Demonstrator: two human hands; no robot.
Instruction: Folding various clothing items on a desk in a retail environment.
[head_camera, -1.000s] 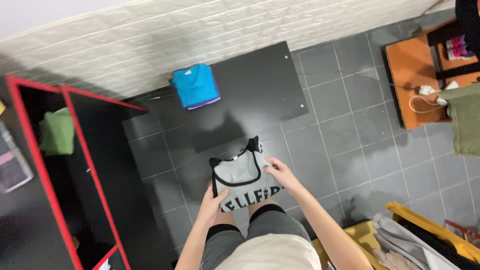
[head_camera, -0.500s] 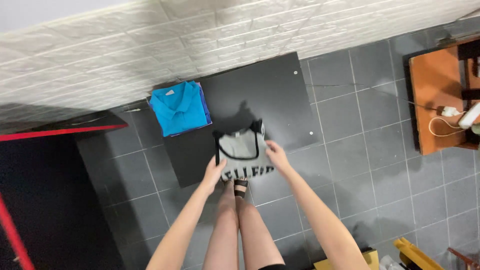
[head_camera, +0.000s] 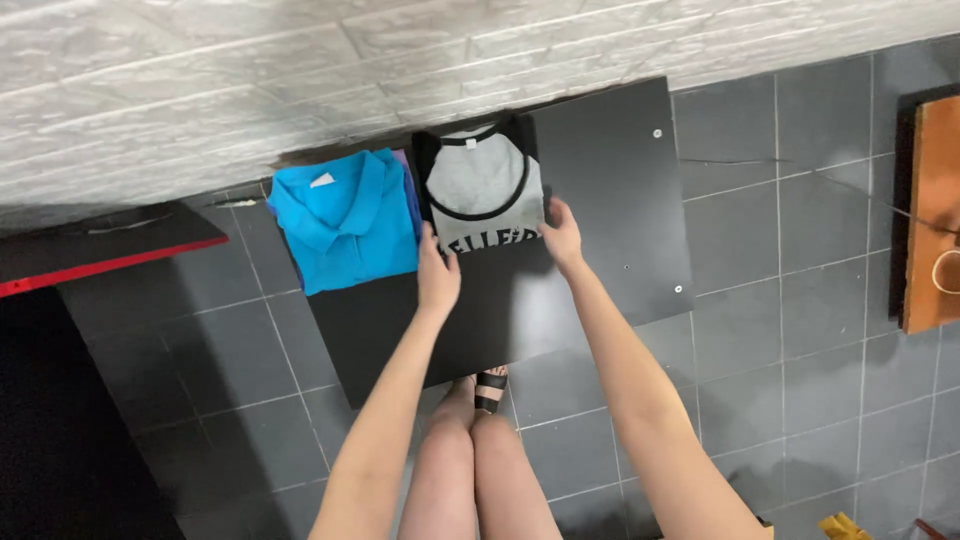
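1. The grey shirt (head_camera: 482, 190) with black sleeves lies folded flat on the black bench (head_camera: 600, 200), close to the white brick wall (head_camera: 200, 80). It sits just beside a folded blue shirt (head_camera: 345, 220), and the two look like they touch along one side.
2. The left hand (head_camera: 437, 275) rests on the near left corner of the grey shirt. Its fingers lie flat and spread, pressing down, not pinching.
3. The right hand (head_camera: 562, 235) rests on the near right corner. Its fingers look flat on the cloth too.
4. The grey shirt looks soft, light and floppy. It will not break, but the folds could slip open if it is pulled by one edge.
5. A good place to hold it is the two near corners, or with flat hands slid under both sides.
6. Count: one grey shirt, one blue shirt, one bench, two hands.
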